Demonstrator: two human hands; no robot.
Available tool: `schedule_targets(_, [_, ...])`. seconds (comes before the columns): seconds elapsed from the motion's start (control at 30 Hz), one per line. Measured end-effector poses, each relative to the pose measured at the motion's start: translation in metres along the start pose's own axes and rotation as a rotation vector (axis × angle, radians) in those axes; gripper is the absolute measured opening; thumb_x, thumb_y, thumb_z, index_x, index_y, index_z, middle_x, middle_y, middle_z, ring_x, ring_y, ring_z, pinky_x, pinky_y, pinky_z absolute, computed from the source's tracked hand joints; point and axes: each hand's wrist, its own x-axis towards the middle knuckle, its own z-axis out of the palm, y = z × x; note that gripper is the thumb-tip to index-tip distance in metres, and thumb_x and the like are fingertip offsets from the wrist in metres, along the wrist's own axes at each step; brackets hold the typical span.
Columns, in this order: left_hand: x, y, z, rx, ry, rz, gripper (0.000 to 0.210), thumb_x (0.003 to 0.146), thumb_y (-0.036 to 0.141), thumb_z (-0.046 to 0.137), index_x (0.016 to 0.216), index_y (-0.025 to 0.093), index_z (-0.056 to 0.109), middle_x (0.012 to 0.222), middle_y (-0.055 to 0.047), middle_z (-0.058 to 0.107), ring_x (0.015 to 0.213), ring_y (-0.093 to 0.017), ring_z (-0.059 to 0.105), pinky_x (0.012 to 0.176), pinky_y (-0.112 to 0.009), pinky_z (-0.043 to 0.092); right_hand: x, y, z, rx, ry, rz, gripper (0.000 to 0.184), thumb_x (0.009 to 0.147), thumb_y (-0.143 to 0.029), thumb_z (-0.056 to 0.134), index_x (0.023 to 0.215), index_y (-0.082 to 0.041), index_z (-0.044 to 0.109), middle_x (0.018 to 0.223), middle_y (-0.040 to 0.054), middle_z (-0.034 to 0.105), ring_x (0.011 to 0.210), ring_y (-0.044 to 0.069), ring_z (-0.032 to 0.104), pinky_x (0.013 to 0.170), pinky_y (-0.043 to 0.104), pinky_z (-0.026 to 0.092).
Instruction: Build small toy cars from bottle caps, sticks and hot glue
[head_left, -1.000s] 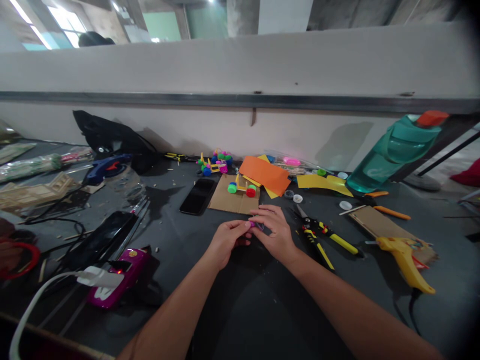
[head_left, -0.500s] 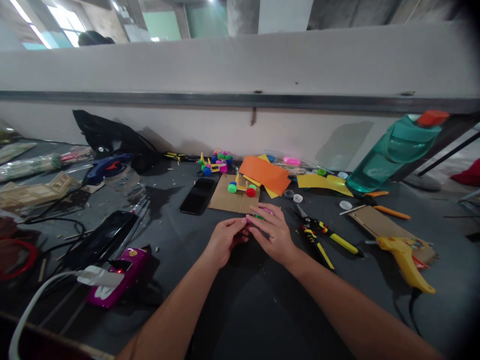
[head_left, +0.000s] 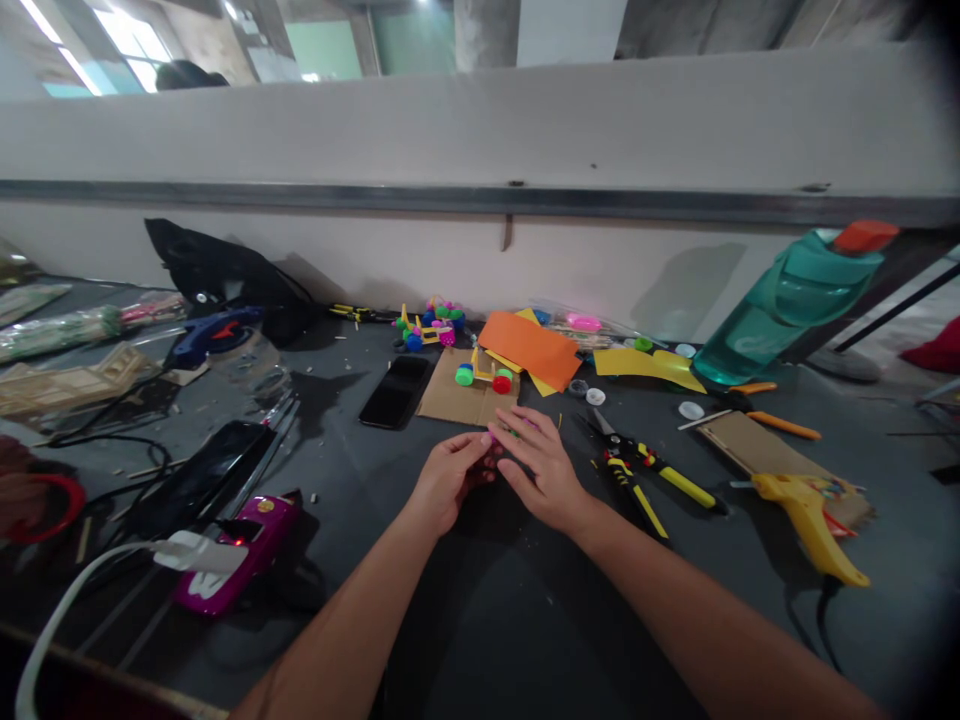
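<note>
Over the dark table's middle, my left hand [head_left: 454, 475] has its thumb and fingers pinched on a small pink piece [head_left: 488, 438], whose kind I cannot make out. Beside it, my right hand [head_left: 547, 470] is open, its fingers stretched out and slightly spread towards the left fingertips. Bits of purple and green show behind the right fingers, mostly hidden. Just beyond the hands, a small toy car [head_left: 486, 373] with green and red wheels stands on a cardboard piece [head_left: 450, 402].
A black phone [head_left: 396, 392] lies left of the cardboard. Snips [head_left: 637, 462], a yellow glue gun [head_left: 806, 520] and a teal bottle [head_left: 787, 300] are on the right. Orange paper [head_left: 529, 348] lies behind. A purple power strip [head_left: 240, 560] is at left, near another person's hand [head_left: 19, 485] with a red handle.
My right fingers have shifted slightly left over the pink piece; my left hand has hardly moved. At the left edge, the other person's hand with the red handle has moved a little right.
</note>
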Motion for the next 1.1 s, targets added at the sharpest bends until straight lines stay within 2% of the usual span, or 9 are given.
schedule_targets(0.2, [0.0004,-0.0019,-0.0001,0.072,0.000,0.072,0.031,0.066,0.034,0.074,0.091,0.015,0.069,0.080,-0.004,0.064,0.067,-0.010,0.057,0.060,-0.021,0.047,0.0005,0.0026,-0.0018,0.118,0.031,0.038,0.039,0.089,-0.027,0.044,0.127,-0.027,0.049,0.132,0.0042,0.050,0.124,0.023,0.039,0.102,0.048,0.034])
schedule_targets(0.53, [-0.0006,-0.0005,0.0009,0.017,0.002,0.033,0.029,0.066,0.033,0.074,0.087,0.015,0.070,0.079,-0.003,0.064,0.068,-0.010,0.057,0.060,-0.022,0.047,0.0004,0.0009,-0.0028,0.087,-0.003,0.029,0.040,0.088,-0.027,0.045,0.128,-0.028,0.049,0.134,0.0033,0.048,0.125,0.023,0.038,0.103,0.050,0.033])
schedule_targets(0.67, [-0.0002,-0.0013,0.0000,0.092,-0.026,0.062,0.027,0.066,0.034,0.074,0.083,0.014,0.070,0.075,-0.003,0.064,0.066,-0.010,0.056,0.061,-0.023,0.046,0.0018,0.0017,-0.0016,0.102,0.051,0.035,0.036,0.086,-0.027,0.049,0.123,-0.027,0.054,0.130,0.0044,0.052,0.122,0.023,0.041,0.101,0.048,0.036])
schedule_targets(0.8, [0.0001,-0.0014,-0.0008,0.190,-0.085,0.077,0.026,0.066,0.035,0.073,0.079,0.012,0.071,0.072,-0.005,0.065,0.064,-0.011,0.056,0.061,-0.024,0.046,0.0036,0.0032,-0.0003,0.105,0.121,0.028,0.026,0.083,-0.027,0.057,0.109,-0.029,0.063,0.119,0.0035,0.060,0.117,0.023,0.046,0.097,0.046,0.040])
schedule_targets(0.93, [-0.0016,-0.0006,0.0015,0.119,-0.093,0.055,0.029,0.065,0.035,0.074,0.085,0.014,0.071,0.075,-0.005,0.065,0.067,-0.012,0.056,0.060,-0.024,0.047,0.0042,0.0042,0.0001,0.076,0.173,0.044,0.020,0.081,-0.026,0.060,0.100,-0.028,0.067,0.111,0.0032,0.065,0.113,0.023,0.049,0.094,0.046,0.042])
schedule_targets(1.1, [-0.0030,-0.0009,0.0035,0.062,-0.127,0.027,0.024,0.066,0.033,0.074,0.078,0.013,0.070,0.076,-0.004,0.064,0.066,-0.011,0.057,0.060,-0.024,0.049,0.0045,0.0029,0.0001,0.062,0.159,0.040,0.021,0.079,-0.030,0.062,0.099,-0.028,0.067,0.111,0.0033,0.065,0.113,0.024,0.049,0.094,0.047,0.042])
